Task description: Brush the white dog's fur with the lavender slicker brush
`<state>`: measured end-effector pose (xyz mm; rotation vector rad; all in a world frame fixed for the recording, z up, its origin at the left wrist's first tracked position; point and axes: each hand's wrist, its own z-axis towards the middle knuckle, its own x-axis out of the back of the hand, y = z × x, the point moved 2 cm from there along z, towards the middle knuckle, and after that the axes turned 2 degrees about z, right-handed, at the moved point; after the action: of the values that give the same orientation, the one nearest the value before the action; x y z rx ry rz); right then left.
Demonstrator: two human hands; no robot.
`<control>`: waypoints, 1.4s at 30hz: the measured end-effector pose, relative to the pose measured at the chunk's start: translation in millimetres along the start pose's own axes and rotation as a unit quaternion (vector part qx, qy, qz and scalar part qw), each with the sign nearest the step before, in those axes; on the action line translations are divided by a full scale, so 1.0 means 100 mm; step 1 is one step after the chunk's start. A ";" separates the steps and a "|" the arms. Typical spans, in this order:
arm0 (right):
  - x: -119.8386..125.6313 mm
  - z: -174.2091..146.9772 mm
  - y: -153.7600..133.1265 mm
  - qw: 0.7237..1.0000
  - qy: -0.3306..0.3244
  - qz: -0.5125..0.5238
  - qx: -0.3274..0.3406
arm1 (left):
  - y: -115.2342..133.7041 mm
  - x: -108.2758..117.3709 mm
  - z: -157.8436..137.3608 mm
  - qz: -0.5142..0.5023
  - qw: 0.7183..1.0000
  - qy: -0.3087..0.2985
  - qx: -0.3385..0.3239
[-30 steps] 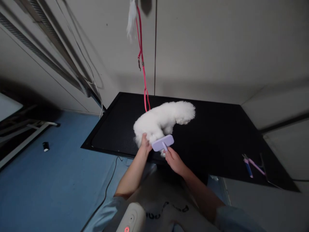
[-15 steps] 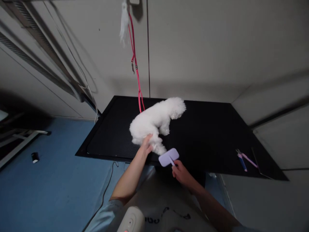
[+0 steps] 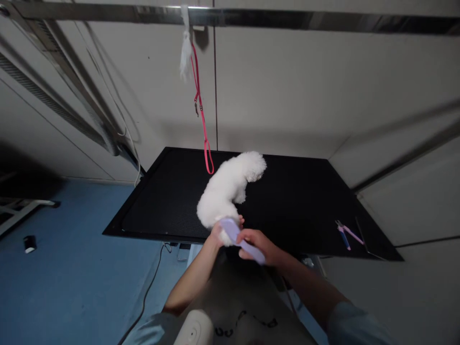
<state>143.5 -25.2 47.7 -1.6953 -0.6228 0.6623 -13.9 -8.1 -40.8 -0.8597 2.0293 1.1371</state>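
Note:
A small white fluffy dog [image 3: 224,187] is on the black table [image 3: 294,206], its head toward the back right and its rear close to the front edge. My left hand [image 3: 216,235] is wrapped round a hind leg, with fingertips showing on the leg's far side. In my right hand [image 3: 257,244] is a lavender slicker brush [image 3: 230,229], gripped by its handle. The brush head lies over the hind leg and partly hides it and my left hand. Whether its pins touch the fur cannot be seen.
A pink leash [image 3: 203,120] hangs from a metal bar [image 3: 251,18] above the table, beside a white tassel [image 3: 186,55]. Nail clippers [image 3: 347,235] and a thin dark flat object [image 3: 368,239] lie on the table's right end. A cable [image 3: 145,292] runs along the blue floor.
The brush has moved left and turned, from beside the paw to over the hind leg. My left hand has moved down the leg, now nearer the table edge. The view has shifted slightly.

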 end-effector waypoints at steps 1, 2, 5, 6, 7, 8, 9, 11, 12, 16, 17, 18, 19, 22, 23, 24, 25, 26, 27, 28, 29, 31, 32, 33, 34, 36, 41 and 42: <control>0.04 0.10 -0.11 0.998 0.024 -0.059 0.020 | -0.03 0.00 -0.02 -0.006 1.000 -0.005 0.001; 0.10 0.18 -0.23 0.989 0.092 -0.103 0.045 | -0.05 -0.01 -0.03 -0.015 1.000 -0.015 -0.003; 0.20 0.31 -0.54 0.950 0.221 -0.193 0.109 | -0.09 -0.03 -0.03 -0.045 0.997 -0.053 -0.030; 0.20 0.33 -0.59 0.951 0.198 -0.212 0.105 | -0.09 -0.03 -0.03 -0.050 0.997 -0.060 -0.030; 0.19 0.35 -0.63 0.958 0.152 -0.226 0.087 | -0.11 -0.03 -0.03 -0.051 0.996 -0.065 -0.026; 0.17 0.36 -0.65 0.964 0.107 -0.237 0.061 | -0.12 -0.03 -0.04 -0.051 0.996 -0.069 -0.022; 0.17 0.36 -0.67 0.964 0.087 -0.248 0.040 | -0.14 -0.02 -0.05 -0.052 0.996 -0.070 -0.020; 0.23 0.33 -0.70 0.945 0.176 -0.269 0.058 | -0.16 -0.02 -0.09 -0.066 0.994 -0.082 -0.027; 0.26 0.28 -0.71 0.925 0.250 -0.272 0.091 | -0.17 -0.02 -0.11 -0.075 0.993 -0.090 -0.029; 0.20 0.06 -0.47 0.927 0.250 -0.243 0.137 | -0.19 -0.03 -0.15 -0.089 0.991 -0.100 -0.004; 0.16 -0.01 -0.35 0.942 0.217 -0.229 0.118 | -0.19 -0.05 -0.14 -0.092 0.991 -0.099 0.000; 0.14 -0.08 -0.24 0.947 0.215 -0.217 0.102 | -0.18 -0.07 -0.14 -0.095 0.991 -0.099 0.001; 0.14 -0.15 -0.13 0.940 0.250 -0.211 0.097 | -0.18 -0.09 -0.12 -0.099 0.990 -0.098 -0.001; 0.15 -0.36 0.09 0.852 0.453 -0.205 0.165 | -0.16 -0.19 -0.10 -0.097 0.990 -0.098 -0.008; 0.13 -0.39 0.14 0.827 0.486 -0.204 0.192 | -0.16 -0.22 -0.09 -0.090 0.992 -0.092 -0.007; 0.11 -0.40 0.19 0.822 0.489 -0.202 0.211 | -0.16 -0.24 -0.09 -0.079 0.993 -0.082 -0.003; 0.08 -0.38 0.21 0.834 0.466 -0.198 0.218 | -0.16 -0.25 -0.09 -0.067 0.995 -0.071 0.005; 0.07 -0.35 0.23 0.855 0.430 -0.195 0.213 | -0.16 -0.26 -0.09 -0.057 0.996 -0.061 0.010; 0.06 -0.32 0.23 0.872 0.402 -0.192 0.203 | -0.15 -0.27 -0.09 -0.050 0.997 -0.054 0.011; 0.08 -0.31 0.22 0.875 0.401 -0.189 0.197 | -0.15 -0.28 -0.09 -0.048 0.998 -0.050 0.009; 0.12 -0.33 0.20 0.862 0.427 -0.187 0.200 | -0.14 -0.28 -0.09 -0.050 0.998 -0.048 0.003; 0.20 -0.39 0.14 0.805 0.516 -0.185 0.228 | -0.12 -0.28 -0.08 -0.054 0.998 -0.044 -0.010; 0.21 -0.42 0.12 0.787 0.533 -0.192 0.242 | -0.12 -0.28 -0.07 -0.048 0.998 -0.040 -0.011; 0.21 -0.43 0.10 0.791 0.520 -0.204 0.251 | -0.13 -0.27 -0.07 -0.038 0.999 -0.032 -0.011; 0.19 -0.42 0.09 0.814 0.476 -0.217 0.253 | -0.13 -0.27 -0.06 -0.026 0.999 -0.023 -0.013; 0.15 -0.36 0.06 0.868 0.372 -0.227 0.240 | -0.14 -0.27 -0.06 -0.010 1.000 -0.007 -0.023; 0.22 -0.36 -0.05 0.797 0.484 -0.198 0.302 | -0.16 -0.31 -0.10 -0.042 0.998 0.014 -0.053; 0.22 -0.36 -0.06 0.787 0.491 -0.197 0.318 | -0.17 -0.31 -0.11 -0.042 0.997 0.027 -0.058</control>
<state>184.2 -32.3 57.5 -0.9921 0.0406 -0.3377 15.0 -18.1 -20.0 -1.0351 1.9659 1.2049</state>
